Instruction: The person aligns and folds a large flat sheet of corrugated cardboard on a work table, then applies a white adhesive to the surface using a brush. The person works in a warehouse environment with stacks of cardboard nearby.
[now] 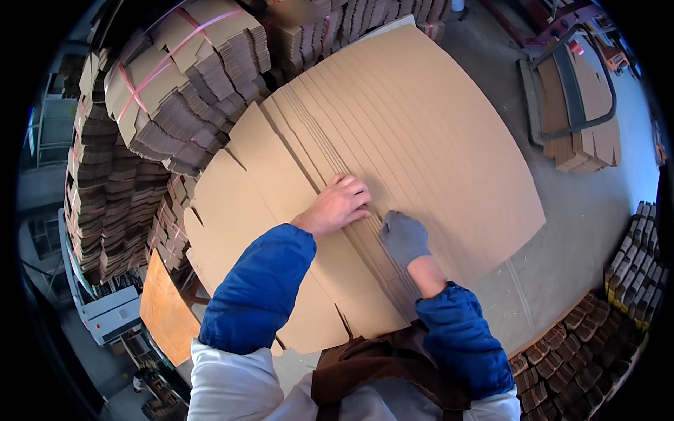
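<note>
One big grey floor [576, 200], bare along the right side of the work. Tall heaps of tied brown cardboard [200, 77] at the upper left, with pink string on top. In the middle, right in front of the brown apron [379, 365], wide flat cardboard sheets [449, 140], lying one over another like spread-out cards, with long edges close together near the hands. Down at the lower right, rows of dark brown bundles [569, 347]. At the upper right, a cart [569, 91] with a bent bar and more cardboard on it. At the lower left, a flat orange-brown board [163, 309]. Puffy blue sleeves [256, 288] on both arms. Bare left hand [338, 205] resting on the close edges, fingers bent in. Right hand [405, 237] in a grey glove, just beside, curled up small on the edges too. Cut off by the round black rim: part of the dark bundles. Too dim to name: things at the far left. Hidden under the sheets: most of the support. Hidden too: some fingertips, so cannot tell for either hand between pinching an edge and only pressing.
</note>
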`<state>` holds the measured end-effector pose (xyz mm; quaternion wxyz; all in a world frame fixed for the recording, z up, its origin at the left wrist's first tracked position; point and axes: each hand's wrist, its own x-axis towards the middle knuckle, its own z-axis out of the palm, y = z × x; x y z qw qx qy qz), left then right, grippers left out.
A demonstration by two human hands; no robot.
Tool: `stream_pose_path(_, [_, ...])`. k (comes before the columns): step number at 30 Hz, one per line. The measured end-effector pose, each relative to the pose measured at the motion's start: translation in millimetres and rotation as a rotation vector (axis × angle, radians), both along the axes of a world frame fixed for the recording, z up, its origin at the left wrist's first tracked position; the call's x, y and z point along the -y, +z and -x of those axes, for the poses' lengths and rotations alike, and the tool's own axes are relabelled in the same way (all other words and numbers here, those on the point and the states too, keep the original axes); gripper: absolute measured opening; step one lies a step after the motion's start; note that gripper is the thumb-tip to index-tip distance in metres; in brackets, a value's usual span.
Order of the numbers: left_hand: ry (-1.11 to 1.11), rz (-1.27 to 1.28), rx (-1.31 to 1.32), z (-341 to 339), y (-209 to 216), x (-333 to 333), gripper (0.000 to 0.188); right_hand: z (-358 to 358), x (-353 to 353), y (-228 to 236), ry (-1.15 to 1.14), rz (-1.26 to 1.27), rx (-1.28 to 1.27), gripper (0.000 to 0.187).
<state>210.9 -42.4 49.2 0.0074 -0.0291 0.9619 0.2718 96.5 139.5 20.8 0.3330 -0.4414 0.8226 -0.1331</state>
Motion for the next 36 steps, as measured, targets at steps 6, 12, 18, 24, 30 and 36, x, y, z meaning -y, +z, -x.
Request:
stream_pose_path(6, [-0.059, -0.001, 0.060, 4, 2, 5, 0.024, 2, 1, 3, 0.006, -0.020, 0.002, 0.021])
stream_pose_path(12, [-0.040, -0.018, 0.048, -6, -5, 8, 0.026, 6, 0, 0, -0.004, -0.012, 0.028, 0.021])
stream_pose_path(18, [-0.027, -0.009, 0.058, -24, -5, 8, 0.028, 4, -1, -1, -0.008, -0.015, 0.055, 0.020])
stream_pose_path(24, [0.037, 0.039, 0.030, -29, -4, 34, 0.017, 0, -1, -2, -0.011, 0.004, 0.053, 0.018])
stream_pose_path(30, [0.209, 0.442, -0.050, 1, 0, 179, 0.017, -4, -14, 14, -0.086, 0.140, 0.081, 0.018])
stream_pose_path(36, [-0.150, 0.634, 0.395, 45, 33, 228, 0.020, -12, -30, 25, -0.135, 0.080, 0.048, 0.021])
